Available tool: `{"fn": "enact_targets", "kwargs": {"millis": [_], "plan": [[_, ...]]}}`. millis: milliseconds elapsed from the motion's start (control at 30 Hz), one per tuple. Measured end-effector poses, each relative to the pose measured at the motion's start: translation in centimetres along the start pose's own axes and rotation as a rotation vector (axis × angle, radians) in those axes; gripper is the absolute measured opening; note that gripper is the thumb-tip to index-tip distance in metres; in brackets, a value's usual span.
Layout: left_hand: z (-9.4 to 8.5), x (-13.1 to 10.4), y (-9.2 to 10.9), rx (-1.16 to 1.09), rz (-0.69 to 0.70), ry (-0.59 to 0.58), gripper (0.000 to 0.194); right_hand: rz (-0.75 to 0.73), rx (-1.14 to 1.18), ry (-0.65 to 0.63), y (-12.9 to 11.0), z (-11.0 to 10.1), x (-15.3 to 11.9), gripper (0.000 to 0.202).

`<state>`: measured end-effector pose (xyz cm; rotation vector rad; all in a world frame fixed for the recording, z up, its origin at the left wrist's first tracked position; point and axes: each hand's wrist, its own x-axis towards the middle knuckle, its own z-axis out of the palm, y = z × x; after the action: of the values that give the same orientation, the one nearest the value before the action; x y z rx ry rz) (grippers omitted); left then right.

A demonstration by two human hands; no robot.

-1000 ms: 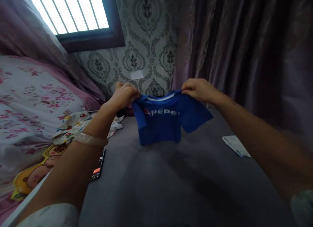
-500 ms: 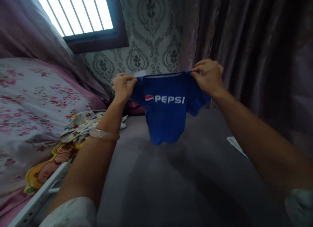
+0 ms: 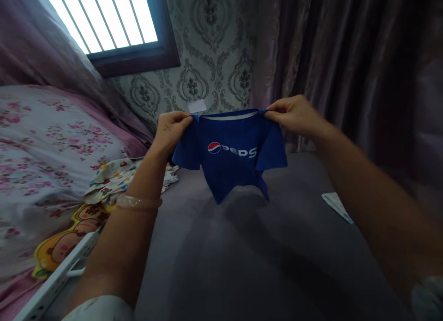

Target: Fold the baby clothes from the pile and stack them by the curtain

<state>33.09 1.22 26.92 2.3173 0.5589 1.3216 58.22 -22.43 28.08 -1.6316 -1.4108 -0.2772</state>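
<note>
Blue T-shirt [image 3: 231, 169] hangs by its shoulders between your left hand [image 3: 170, 128] and right hand [image 3: 296, 114], lettered front toward you, above a broad grey surface [image 3: 214, 261]. Lowered onto that expanse unevenly, the garment could land creased, since only the two shoulder grips spread it. Its hem droops into two points around a raised middle, and that slack cloth could tuck under itself on contact. At left, a wide swing might drag fabric across the patterned clothing [image 3: 107, 179]. At right, a low sweep of your right arm [image 3: 374, 203] could knock the folded pale cloth [image 3: 336, 206] askew. Smaller still, the bangle [image 3: 138, 202] on your left forearm could snag a loose edge. Finest of all, the grips: each hand pinches a shoulder between thumb and fingers, and should one pinch slacken, that side could drop, twisting the collar [image 3: 231, 116] with it.
</note>
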Motion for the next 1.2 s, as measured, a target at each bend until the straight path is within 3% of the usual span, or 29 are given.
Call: {"fn": "enact_targets", "kwargs": {"millis": [67, 133, 200, 267, 300, 367, 433, 500, 600, 667, 867, 967, 1067, 1200], "plan": [[-0.5, -0.2, 0.4, -0.200, -0.016, -0.034, 0.029, 0.017, 0.222, -0.143, -0.3, -1.2, -0.1, 0.027], [0.1, -0.1, 0.8, -0.226, -0.092, -0.092, 0.025, 0.050, 0.306, -0.215, -0.2, -1.5, 0.6, 0.026], [1.2, 0.1, 1.5, -0.120, -0.154, -0.118, 0.019, 0.070, 0.168, -0.128, 0.0, -1.0, 1.5, 0.021], [2.0, 0.2, 2.2, -0.040, -0.159, -0.064, 0.016, 0.057, -0.002, -0.027, 0.0, -0.4, 2.0, 0.015], [2.0, 0.2, 2.4, -0.047, -0.146, -0.053, 0.017, 0.046, -0.034, -0.042, -0.1, -0.3, 2.1, 0.014], [1.3, -0.1, 2.6, -0.122, -0.113, -0.151, 0.020, 0.035, 0.008, -0.205, -0.3, -0.8, 1.6, 0.015], [0.1, -0.4, 2.4, -0.235, -0.083, -0.334, 0.024, 0.028, 0.089, -0.393, -0.2, -1.8, 0.9, 0.016], [-0.7, -0.5, 1.9, -0.311, -0.088, -0.421, 0.025, 0.023, 0.145, -0.439, 0.1, -2.4, 0.5, 0.018], [-0.6, -0.3, 1.5, -0.282, -0.141, -0.323, 0.025, 0.049, 0.152, -0.299, 0.8, -2.2, 0.6, 0.019], [-0.3, -0.3, 1.6, -0.283, -0.160, -0.288, 0.023, 0.077, 0.142, -0.279, 1.0, -1.8, 0.6, 0.020], [-0.6, -1.3, 1.4, -0.450, -0.180, -0.399, 0.021, 0.082, 0.362, -0.593, 1.2, -1.8, -0.3, 0.026], [0.5, -0.6, 0.4, -0.379, -0.214, -0.351, 0.020, 0.088, 0.337, -0.452, 2.3, -0.9, 0.5, 0.019], [2.0, 0.2, -0.4, -0.340, -0.190, -0.176, 0.018, 0.045, 0.242, -0.211, 3.7, 0.6, 1.6, 0.018], [3.5, 1.0, -1.0, -0.294, -0.102, 0.001, 0.012, -0.019, 0.042, 0.008, 4.5, 2.3, 2.4, 0.028]]}}
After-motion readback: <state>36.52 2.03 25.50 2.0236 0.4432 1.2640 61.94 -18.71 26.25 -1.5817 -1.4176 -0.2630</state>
